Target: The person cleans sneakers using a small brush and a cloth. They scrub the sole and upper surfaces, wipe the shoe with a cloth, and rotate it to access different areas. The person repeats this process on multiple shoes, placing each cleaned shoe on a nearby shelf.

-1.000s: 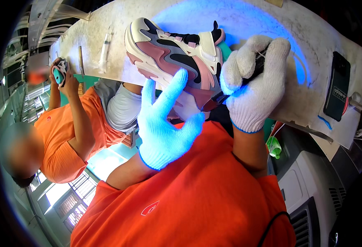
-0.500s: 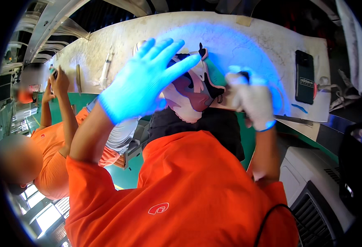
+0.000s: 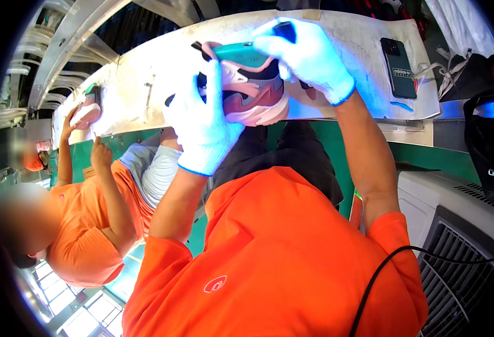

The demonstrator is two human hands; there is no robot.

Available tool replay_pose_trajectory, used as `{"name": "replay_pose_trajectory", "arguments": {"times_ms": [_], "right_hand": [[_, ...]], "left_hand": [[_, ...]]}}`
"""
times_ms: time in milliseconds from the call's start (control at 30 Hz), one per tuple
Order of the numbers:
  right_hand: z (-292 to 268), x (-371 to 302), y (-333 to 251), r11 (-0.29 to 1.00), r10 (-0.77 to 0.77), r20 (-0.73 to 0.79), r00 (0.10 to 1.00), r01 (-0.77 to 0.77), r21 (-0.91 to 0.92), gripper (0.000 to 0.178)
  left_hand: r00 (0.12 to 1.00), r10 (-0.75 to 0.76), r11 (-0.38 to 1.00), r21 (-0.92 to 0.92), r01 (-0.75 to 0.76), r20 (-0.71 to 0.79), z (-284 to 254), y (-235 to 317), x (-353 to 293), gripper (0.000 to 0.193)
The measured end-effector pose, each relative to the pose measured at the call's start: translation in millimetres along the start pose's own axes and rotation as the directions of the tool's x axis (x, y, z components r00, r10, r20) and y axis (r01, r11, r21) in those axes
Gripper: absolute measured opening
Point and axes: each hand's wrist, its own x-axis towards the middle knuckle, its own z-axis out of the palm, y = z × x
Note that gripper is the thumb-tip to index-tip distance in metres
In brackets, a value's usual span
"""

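Your left hand (image 3: 202,126) covers the near side and heel of the sneaker (image 3: 252,92); your right hand (image 3: 308,56) hides its toe end and most of the teal tool (image 3: 241,53) it grips, so you cannot tell the tool's kind. The co-worker's face is blurred, and the small item at that person's raised hand (image 3: 84,115) is too small to identify. The black bag (image 3: 491,146) is cut off at the right rim.

You wear an orange short-sleeved shirt (image 3: 269,253) with a small white chest emblem, dark trousers (image 3: 297,157), and white knit gloves with blue cuffs on your left hand (image 3: 202,126) and right hand (image 3: 308,56).
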Motion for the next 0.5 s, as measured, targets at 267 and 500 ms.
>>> {"name": "replay_pose_trajectory", "arguments": {"times_ms": [267,500], "right_hand": [[-15,-64,80,0.881,0.377,-0.419,0.826,-0.181,0.437,0.043],[15,-95,33,0.935,0.343,-0.171,0.924,-0.318,0.155,0.065]], "left_hand": [[0.999,0.004,1.000,-0.013,-0.003,0.041,-1,-2,1,0.116],[0.999,-0.019,0.996,-0.092,0.023,0.037,5,-7,-1,0.113]]}}
